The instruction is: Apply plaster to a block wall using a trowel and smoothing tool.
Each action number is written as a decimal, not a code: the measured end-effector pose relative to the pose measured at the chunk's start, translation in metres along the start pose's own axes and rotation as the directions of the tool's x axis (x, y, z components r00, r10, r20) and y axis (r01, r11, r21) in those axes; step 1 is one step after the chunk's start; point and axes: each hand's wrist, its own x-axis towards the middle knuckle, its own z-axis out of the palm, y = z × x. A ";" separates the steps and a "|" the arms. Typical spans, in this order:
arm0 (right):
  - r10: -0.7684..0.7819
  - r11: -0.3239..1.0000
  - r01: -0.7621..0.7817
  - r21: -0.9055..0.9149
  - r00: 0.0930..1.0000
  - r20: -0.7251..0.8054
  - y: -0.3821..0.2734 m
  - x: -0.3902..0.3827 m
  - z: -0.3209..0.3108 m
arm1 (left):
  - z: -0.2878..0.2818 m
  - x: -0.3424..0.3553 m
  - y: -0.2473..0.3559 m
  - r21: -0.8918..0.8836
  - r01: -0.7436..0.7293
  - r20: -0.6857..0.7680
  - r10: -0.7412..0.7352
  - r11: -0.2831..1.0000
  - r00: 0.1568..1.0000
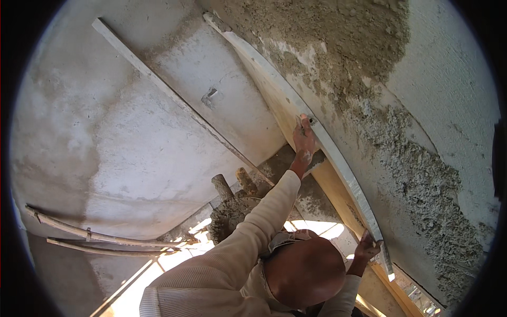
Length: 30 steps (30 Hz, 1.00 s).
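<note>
A: Entry one. Where was the long pale bar [332, 156]?

B: It ran slantwise along the wall edge, upper left to lower right, beside the rough plaster [364, 42]. A small grey lump [224, 25] sat at its top end. Full contact with the wall could not be confirmed from overhead.

A: Fingers?

B: Those in view were a co-worker's. The upper hand [304, 138] had its fingers bent over the bar's edge, next to a small hole [311, 121]. The lower hand [366, 247] gripped it near the bottom end. The wearer's own hands were out of view; I could not tell their state.

A: Assessment of the hold?

B: Two grips, well apart, seemed sound. The upper one lay around mid-length, leaving the top stretch unsupported, so I judged that end worth watching for tilt. Even, light pressure was advisable: one hand pushing harder could have swung the bar about the other.

A: Was it bowed?

B: Undetermined. The lens bent straight edges, so sighting along the bar directly was the better check.

A: Other cautions?

B: If the lump lay on the wall side, it could have held the bar off; scraping it away seemed sensible. The wooden strip [182, 103] at left stood well apart.
</note>
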 end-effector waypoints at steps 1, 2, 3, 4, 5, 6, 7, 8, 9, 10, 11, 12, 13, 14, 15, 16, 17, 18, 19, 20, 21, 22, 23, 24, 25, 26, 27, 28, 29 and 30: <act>0.044 0.998 -0.042 0.047 0.998 -0.047 -0.009 -0.004 -0.004 | 0.002 -0.010 -0.004 -0.020 0.119 0.042 -0.118 0.993 0.992; 0.090 0.992 -0.081 0.096 0.992 -0.089 -0.015 -0.007 -0.007 | 0.006 -0.016 -0.006 -0.027 0.121 0.051 -0.119 0.992 0.992; 0.079 0.993 -0.070 0.094 0.993 -0.088 -0.016 -0.009 -0.008 | 0.009 -0.020 -0.007 -0.024 0.159 -0.004 -0.159 0.987 0.987; 0.052 0.997 -0.047 0.063 0.994 -0.093 -0.022 -0.012 -0.013 | 0.014 -0.029 -0.007 -0.027 0.207 -0.054 -0.208 0.978 0.977; 0.046 0.998 -0.042 0.046 0.995 -0.084 -0.014 -0.016 0.002 | 0.008 -0.025 -0.007 -0.032 0.196 -0.057 -0.198 0.980 0.979; 0.078 0.993 -0.068 0.099 0.991 -0.110 -0.008 -0.022 0.016 | -0.001 -0.020 -0.006 -0.115 0.227 -0.069 -0.236 0.967 0.969; 0.069 0.994 -0.060 0.095 0.992 -0.104 -0.010 -0.018 0.019 | -0.004 -0.018 -0.006 -0.202 0.266 -0.066 -0.284 0.943 0.957; 0.054 0.994 -0.042 0.100 0.991 -0.123 -0.017 -0.015 0.013 | 0.001 -0.021 0.005 -0.212 0.281 -0.054 -0.299 0.936 0.953; 0.042 0.994 -0.027 0.105 0.989 -0.143 -0.024 -0.014 0.005 | 0.009 -0.020 0.017 -0.146 0.248 0.031 -0.247 0.958 0.969; 0.001 0.997 0.007 0.073 0.994 -0.110 -0.027 -0.015 0.008 | 0.013 -0.021 0.036 -0.076 0.208 0.108 -0.199 0.975 0.974; 0.007 0.998 0.001 0.064 0.993 -0.119 -0.025 -0.017 0.021 | 0.015 -0.016 0.059 -0.072 0.218 0.101 -0.211 0.973 0.972; 0.019 0.998 -0.012 0.059 0.992 -0.126 -0.025 -0.025 0.039 | 0.017 -0.013 0.081 -0.045 0.124 0.080 -0.120 0.991 0.990; 0.036 0.998 -0.029 0.062 0.992 -0.119 -0.023 -0.027 0.051 | 0.014 -0.009 0.095 -0.017 0.012 0.059 -0.011 1.000 0.998; 0.051 0.998 -0.048 0.044 0.995 -0.084 -0.020 -0.028 0.051 | 0.010 -0.008 0.092 -0.013 0.012 0.048 -0.011 1.000 0.999; 0.061 0.997 -0.058 0.042 0.995 -0.081 -0.020 -0.035 0.053 | 0.008 -0.007 0.086 -0.013 0.004 -0.020 -0.005 1.000 1.000; 0.075 0.997 -0.074 0.022 0.994 -0.075 -0.016 -0.036 0.060 | 0.007 0.002 0.084 -0.018 -0.023 -0.087 0.022 1.000 0.996; 0.081 0.997 -0.082 0.000 0.994 -0.072 -0.016 -0.037 0.058 | 0.007 0.005 0.078 -0.023 -0.041 -0.091 0.039 0.999 0.995; 0.032 0.994 -0.028 -0.110 0.999 0.039 -0.009 -0.035 0.049 | 0.006 0.002 0.071 0.025 -0.022 -0.099 0.025 0.999 0.995; 0.015 0.994 -0.009 -0.110 0.998 0.053 -0.013 -0.025 0.022 | 0.011 -0.005 0.060 0.060 0.008 -0.096 -0.002 0.998 0.995; 0.005 0.993 -0.003 -0.122 1.000 0.022 -0.017 -0.008 -0.004 | 0.016 -0.007 0.055 0.036 -0.008 -0.082 0.011 0.999 0.997; 0.009 0.991 -0.011 -0.132 1.000 -0.014 -0.018 0.002 -0.017 | 0.016 -0.011 0.047 0.106 0.039 -0.092 -0.029 0.994 0.995; 0.060 0.998 -0.063 -0.011 0.983 -0.172 -0.023 -0.024 0.030 | 0.014 -0.015 0.047 0.182 0.092 -0.113 -0.072 0.979 0.991; 0.057 0.998 -0.059 -0.008 0.985 -0.166 -0.020 -0.011 0.010 | 0.014 -0.014 0.049 0.178 0.086 -0.111 -0.066 0.980 0.992; 0.023 0.992 -0.038 -0.123 0.992 -0.124 -0.016 0.004 -0.013 | 0.013 -0.012 0.050 0.057 0.133 -0.076 -0.129 0.989 0.989; -0.034 0.970 0.011 -0.244 0.995 -0.089 -0.031 0.008 -0.030 | 0.023 -0.016 0.053 -0.074 0.201 -0.011 -0.202 0.977 0.979; 0.114 0.993 -0.103 0.057 0.960 -0.257 -0.020 -0.009 -0.002 | 0.002 -0.014 0.053 -0.045 0.199 -0.043 -0.201 0.979 0.979; 0.121 0.992 -0.109 0.060 0.960 -0.253 -0.011 -0.017 0.028 | -0.003 -0.008 0.060 -0.075 0.102 -0.054 -0.107 0.992 0.993; 0.036 0.999 -0.032 0.023 0.978 -0.207 -0.009 -0.030 0.047 | -0.003 -0.008 0.067 -0.105 0.019 -0.061 -0.026 0.994 0.998; -0.058 0.998 0.056 -0.018 0.985 -0.163 -0.014 -0.036 0.056 | 0.006 -0.009 0.082 -0.078 -0.039 -0.084 0.033 0.996 0.996; -0.048 0.999 0.046 -0.014 0.988 -0.148 -0.022 -0.033 0.057 | 0.017 -0.007 0.103 -0.050 -0.096 -0.105 0.091 0.994 0.990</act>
